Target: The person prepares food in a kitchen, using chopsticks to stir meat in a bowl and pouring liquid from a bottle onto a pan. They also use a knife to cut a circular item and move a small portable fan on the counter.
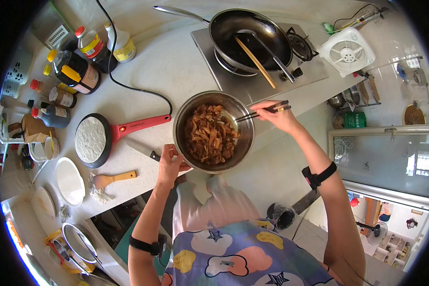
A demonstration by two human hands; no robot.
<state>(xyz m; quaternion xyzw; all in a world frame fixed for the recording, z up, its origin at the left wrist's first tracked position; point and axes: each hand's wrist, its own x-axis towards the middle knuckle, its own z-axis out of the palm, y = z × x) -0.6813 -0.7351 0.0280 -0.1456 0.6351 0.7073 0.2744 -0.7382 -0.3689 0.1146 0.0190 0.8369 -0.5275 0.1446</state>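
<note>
A stainless steel bowl [240, 150] sits at the counter's front edge, with brown sauced strips of what looks like raw meat [211, 137] inside. My left hand [171, 162] grips the bowl's near-left rim. In my right hand [274, 113] is a pair of dark chopsticks [246, 117]; their tips reach into the bowl by the right side of the meat. A kitchen knife [143, 148] lies to the left of the bowl, its handle end partly behind my left hand.
A red-handled electric crepe pan [141, 125] with a lit red light and a pale round on its plate lies left, its cord [128, 85] crossing the counter. A wooden spatula [115, 179] and white dish [69, 181] are nearby. Behind, a wok [225, 39] holding utensils stands on the gas stove [239, 87].
</note>
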